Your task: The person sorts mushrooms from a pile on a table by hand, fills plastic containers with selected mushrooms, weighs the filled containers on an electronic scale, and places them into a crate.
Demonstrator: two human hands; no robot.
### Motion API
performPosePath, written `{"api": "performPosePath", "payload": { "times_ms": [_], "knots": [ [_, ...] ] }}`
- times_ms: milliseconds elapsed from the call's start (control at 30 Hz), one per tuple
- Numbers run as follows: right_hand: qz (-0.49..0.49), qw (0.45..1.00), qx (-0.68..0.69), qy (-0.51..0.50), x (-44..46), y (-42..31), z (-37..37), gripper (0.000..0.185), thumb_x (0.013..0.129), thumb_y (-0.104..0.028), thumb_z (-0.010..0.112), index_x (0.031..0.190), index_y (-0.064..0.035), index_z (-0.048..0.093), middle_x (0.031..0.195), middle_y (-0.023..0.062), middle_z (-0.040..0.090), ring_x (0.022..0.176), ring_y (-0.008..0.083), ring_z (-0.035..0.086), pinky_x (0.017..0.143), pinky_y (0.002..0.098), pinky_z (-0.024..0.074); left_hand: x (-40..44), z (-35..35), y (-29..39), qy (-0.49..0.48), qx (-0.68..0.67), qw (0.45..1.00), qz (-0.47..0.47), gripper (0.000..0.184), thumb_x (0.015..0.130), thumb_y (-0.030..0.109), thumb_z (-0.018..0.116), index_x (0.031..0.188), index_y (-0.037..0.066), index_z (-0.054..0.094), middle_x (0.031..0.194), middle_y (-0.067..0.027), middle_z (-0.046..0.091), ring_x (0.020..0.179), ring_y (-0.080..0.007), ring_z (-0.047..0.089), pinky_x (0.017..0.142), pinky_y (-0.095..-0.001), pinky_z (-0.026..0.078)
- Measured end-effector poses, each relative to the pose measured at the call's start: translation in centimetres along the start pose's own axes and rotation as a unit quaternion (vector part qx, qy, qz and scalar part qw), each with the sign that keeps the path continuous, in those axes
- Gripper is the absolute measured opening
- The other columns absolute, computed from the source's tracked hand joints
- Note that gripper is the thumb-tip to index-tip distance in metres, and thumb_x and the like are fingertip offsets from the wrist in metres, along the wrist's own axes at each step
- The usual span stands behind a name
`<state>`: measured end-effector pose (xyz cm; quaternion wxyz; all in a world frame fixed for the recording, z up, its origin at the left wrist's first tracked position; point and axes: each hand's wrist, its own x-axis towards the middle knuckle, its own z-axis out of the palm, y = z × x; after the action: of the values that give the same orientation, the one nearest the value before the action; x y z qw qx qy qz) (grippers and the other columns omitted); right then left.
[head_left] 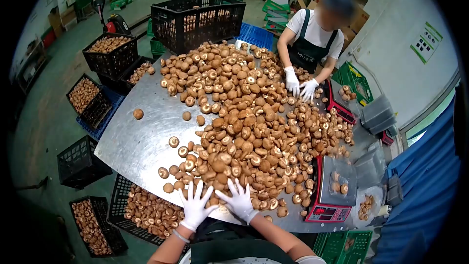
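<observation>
A large heap of brown mushrooms (254, 137) covers much of the metal table (137, 137). At the heap's near edge, my left hand (195, 205) in a white glove has its fingers spread against the mushrooms there. Beside it, my right hand (238, 199), gloved too, reaches into the same edge with fingers apart. Neither hand is closed around a mushroom. To the right stands a red scale (328, 212) with a clear plastic box (340, 178) on its plate, a few mushrooms inside.
Across the table a co-worker's gloved hands (300, 86) touch the heap near a second red scale (342, 107). A black crate (195, 34) stands at the far end. Below the near-left edge sits a crate of mushrooms (119, 200). Stacked clear boxes (378, 112) lie at right.
</observation>
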<state>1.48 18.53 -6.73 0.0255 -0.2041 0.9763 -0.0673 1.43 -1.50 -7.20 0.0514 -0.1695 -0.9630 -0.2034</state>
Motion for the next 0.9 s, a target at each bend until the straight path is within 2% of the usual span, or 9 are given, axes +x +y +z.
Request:
{"api": "performPosePath", "payload": {
  "times_ms": [67,200,267,400,533,600,733,833,900],
  "knots": [
    [0.028,0.997,-0.071,-0.009,2.5,0.6,0.7,0.067,0.077,-0.041,0.067,0.138,-0.0459,0.038,0.151,0.0160,0.022,0.136,0.0394,0.026,0.101,0.0688,0.0230,2.3,0.1,-0.4,0.017,0.009,1.000,0.001,0.076,0.068,0.054,0.072,0.135,0.025,0.050,0.146,-0.0134,0.035,0.137,-0.0389,0.025,0.106,-0.0659,0.010],
    [0.070,0.997,-0.028,0.030,8.1,2.0,0.3,0.069,0.078,-0.045,0.067,0.140,-0.0428,0.036,0.154,0.0134,0.018,0.135,0.0389,0.028,0.101,0.0668,0.0261,7.2,0.6,-1.5,0.069,0.038,0.997,-0.025,0.078,0.071,0.043,0.074,0.140,0.024,0.043,0.147,-0.0131,0.034,0.138,-0.0362,0.025,0.108,-0.0633,0.011],
    [0.078,0.996,-0.015,0.046,10.3,2.0,-0.9,0.072,0.076,-0.047,0.068,0.140,-0.0403,0.037,0.154,0.0121,0.017,0.135,0.0392,0.028,0.100,0.0665,0.0277,8.6,0.1,-1.6,0.066,0.023,0.996,-0.055,0.079,0.074,0.039,0.072,0.142,0.017,0.039,0.149,-0.0127,0.032,0.138,-0.0369,0.024,0.108,-0.0635,0.011],
    [0.054,0.998,0.000,0.039,10.0,1.2,-3.2,0.081,0.071,-0.050,0.071,0.142,-0.0337,0.036,0.154,0.0122,0.018,0.135,0.0409,0.027,0.100,0.0652,0.0292,6.6,-0.5,-0.7,0.052,0.042,0.997,-0.028,0.071,0.078,0.037,0.066,0.140,0.013,0.041,0.147,-0.0123,0.035,0.138,-0.0366,0.025,0.109,-0.0629,0.011],
    [-0.003,1.000,-0.013,0.015,5.2,0.4,-1.8,0.088,0.074,-0.050,0.069,0.146,-0.0170,0.029,0.152,0.0128,0.023,0.137,0.0402,0.024,0.104,0.0591,0.0284,1.3,1.3,-0.5,-0.013,0.037,0.999,0.021,0.064,0.081,0.040,0.064,0.136,0.013,0.046,0.144,-0.0084,0.038,0.138,-0.0334,0.026,0.107,-0.0658,0.014],
    [-0.052,0.998,-0.015,-0.039,2.2,0.3,-0.6,0.085,0.078,-0.048,0.066,0.146,-0.0120,0.029,0.150,0.0132,0.027,0.137,0.0390,0.024,0.106,0.0562,0.0269,-1.0,1.3,-0.1,-0.039,0.017,0.997,0.060,0.058,0.082,0.039,0.062,0.133,0.014,0.049,0.143,-0.0064,0.041,0.137,-0.0329,0.027,0.106,-0.0662,0.015],
    [-0.043,0.997,-0.007,-0.062,-1.1,0.2,-1.8,0.071,0.082,-0.041,0.063,0.140,-0.0093,0.037,0.143,0.0137,0.039,0.135,0.0356,0.031,0.106,0.0525,0.0282,-3.7,0.8,-0.4,-0.041,0.009,0.996,0.079,0.049,0.084,0.038,0.061,0.128,0.017,0.055,0.135,-0.0027,0.049,0.135,-0.0307,0.031,0.107,-0.0631,0.019],
    [-0.102,0.994,0.046,0.001,-0.4,1.4,-2.2,0.049,0.085,-0.034,0.061,0.127,-0.0110,0.052,0.135,0.0137,0.047,0.128,0.0328,0.040,0.104,0.0457,0.0332,-4.2,0.4,-1.0,-0.035,0.011,0.997,0.061,0.049,0.084,0.038,0.061,0.128,0.017,0.055,0.137,-0.0035,0.048,0.134,-0.0331,0.033,0.104,-0.0568,0.025],
    [-0.070,0.987,0.129,0.059,2.3,1.3,-3.9,0.053,0.083,-0.028,0.064,0.131,-0.0115,0.049,0.137,0.0154,0.044,0.129,0.0364,0.038,0.102,0.0464,0.0360,-3.6,0.3,-1.4,-0.004,-0.007,0.999,0.039,0.048,0.082,0.034,0.064,0.127,0.017,0.056,0.137,-0.0071,0.047,0.132,-0.0363,0.034,0.105,-0.0541,0.027]
  ]
}}
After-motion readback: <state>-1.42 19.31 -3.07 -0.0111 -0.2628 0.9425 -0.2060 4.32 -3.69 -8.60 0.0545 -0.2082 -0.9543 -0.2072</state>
